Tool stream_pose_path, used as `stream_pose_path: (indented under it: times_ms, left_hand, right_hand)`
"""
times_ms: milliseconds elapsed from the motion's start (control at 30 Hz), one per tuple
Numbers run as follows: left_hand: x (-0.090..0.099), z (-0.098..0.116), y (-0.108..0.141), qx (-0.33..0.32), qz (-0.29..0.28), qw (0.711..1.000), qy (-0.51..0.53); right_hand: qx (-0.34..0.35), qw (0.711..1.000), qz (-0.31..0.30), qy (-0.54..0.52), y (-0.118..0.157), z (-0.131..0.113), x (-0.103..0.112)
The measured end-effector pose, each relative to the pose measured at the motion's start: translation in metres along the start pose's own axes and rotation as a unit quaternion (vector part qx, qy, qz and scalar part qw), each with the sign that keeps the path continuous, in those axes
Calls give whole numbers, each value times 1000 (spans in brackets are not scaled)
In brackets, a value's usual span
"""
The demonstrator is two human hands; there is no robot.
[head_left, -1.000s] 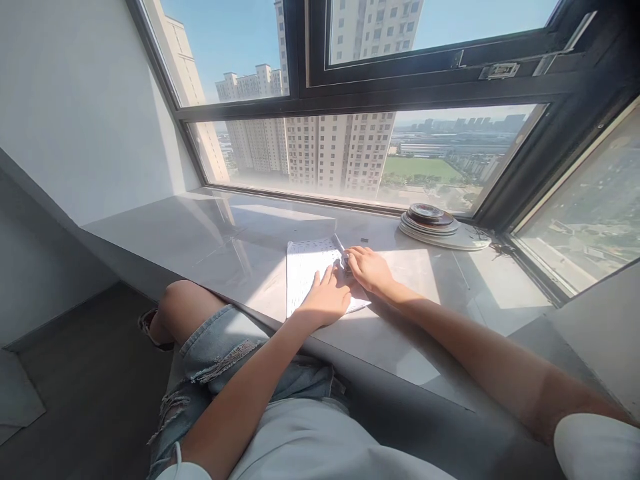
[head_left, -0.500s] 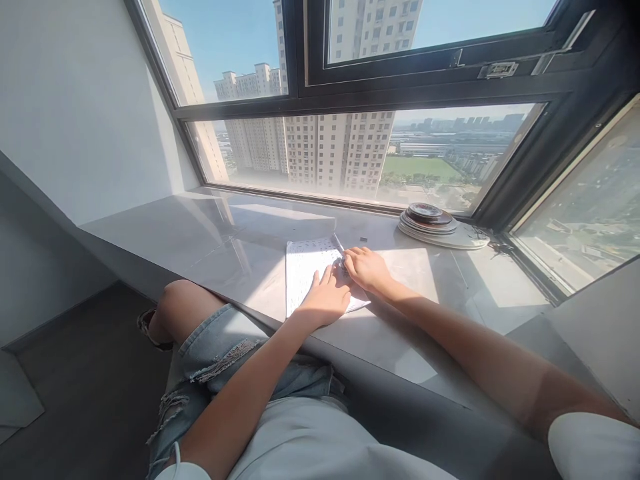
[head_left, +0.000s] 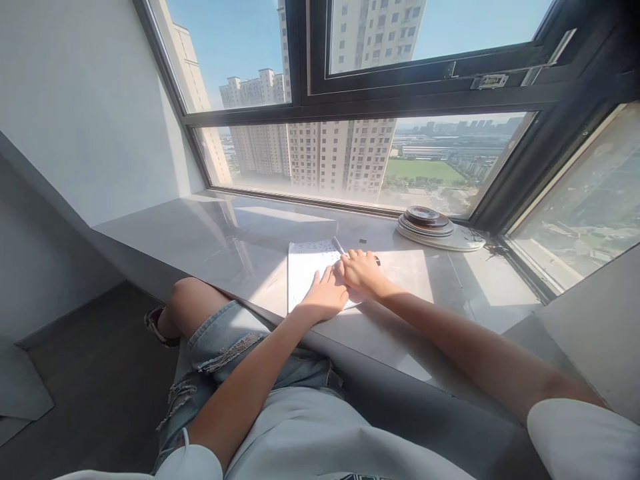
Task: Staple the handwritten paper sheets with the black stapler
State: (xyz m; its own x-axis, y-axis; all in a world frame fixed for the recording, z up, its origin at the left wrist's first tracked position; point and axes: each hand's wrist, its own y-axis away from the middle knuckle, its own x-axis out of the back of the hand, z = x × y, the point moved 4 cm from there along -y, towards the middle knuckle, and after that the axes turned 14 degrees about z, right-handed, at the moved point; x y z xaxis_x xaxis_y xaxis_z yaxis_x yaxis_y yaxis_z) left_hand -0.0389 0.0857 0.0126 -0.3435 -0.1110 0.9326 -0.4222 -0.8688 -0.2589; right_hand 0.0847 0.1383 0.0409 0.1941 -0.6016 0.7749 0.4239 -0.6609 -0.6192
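A sheet or pad of white paper [head_left: 301, 270] with rows of dark handwriting lies on the sill. My left hand [head_left: 326, 295] rests flat on its lower right part, fingers stretched out. Just right of it, my right hand [head_left: 363, 273] is closed over the paper's right side, and the fingertips of both hands nearly meet. A slim pen-like stick [head_left: 339, 245] shows at the paper's top edge, beside the right fingers. A small dark thing with an orange part [head_left: 377, 261] peeks out behind the right hand. What the right fingers grip is hidden.
A stack of plates [head_left: 425, 228] stands on the sill at the right, near the window frame [head_left: 350, 110]. A small grey piece [head_left: 363, 241] lies beyond my right hand. The sill's front edge [head_left: 400, 375] runs before my body, my knee [head_left: 193, 300] beside it.
My right hand has turned and shifted slightly nearer to my left hand. The dark and orange thing now shows behind it. The view has moved slightly; the left hand stays on the paper.
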Motion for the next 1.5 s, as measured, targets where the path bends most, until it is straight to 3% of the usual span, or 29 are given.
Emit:
stream_pose_path:
  times_ms: [100, 233, 367, 500, 667, 800, 933, 1067, 1133, 1200, 1300, 1367, 1400, 1500]
  left_hand:
    - [2, -1, 1, -6, 12, 1000, -8]
    - [6, -2, 6, -16, 21, 1000, 2]
    - [9, -4, 10, -13, 9, 1000, 26]
    - [7, -10, 12, -8, 8, 1000, 19]
    - [6, -14, 12, -1, 22, 999, 28]
    - [9, -12, 13, 10, 14, 999, 37]
    - [16, -9, 13, 7, 62, 998, 31]
    - [22, -6, 13, -11, 114, 993, 13]
    - [22, -6, 14, -20, 120, 993, 4]
    - [21, -4, 14, -35, 126, 991, 2]
    - [17, -1, 13, -59, 134, 989, 5]
    - [16, 2, 12, -80, 138, 987, -4]
    - [15, 4, 12, -93, 137, 986, -14]
    - [16, 10, 14, -141, 142, 979, -47]
  right_hand:
    - [-15, 999, 10, -47, -3, 9, -5]
    - [-106, 990, 25, -92, -6, 42, -17]
    - [-112, 990, 48, -77, -5, 65, -22]
    - [-115, 989, 63, -74, -1, 71, -22]
    - [-187, 974, 94, -92, 1, 70, -19]
    - [-228, 964, 67, -117, 0, 82, -20]
    - [-154, 965, 6, -214, -4, 100, -21]
    - [-53, 931, -68, -355, -1, 118, -19]
    - [-42, 922, -85, -375, 2, 127, -18]
    - [-80, 925, -66, -365, 2, 131, -19]
    - [-193, 923, 39, -331, -5, 123, -18]
    - [-245, 906, 117, -325, -12, 102, -14]
    - [-244, 900, 127, -338, -15, 86, -13]
    - [-218, 888, 84, -396, -18, 32, -16]
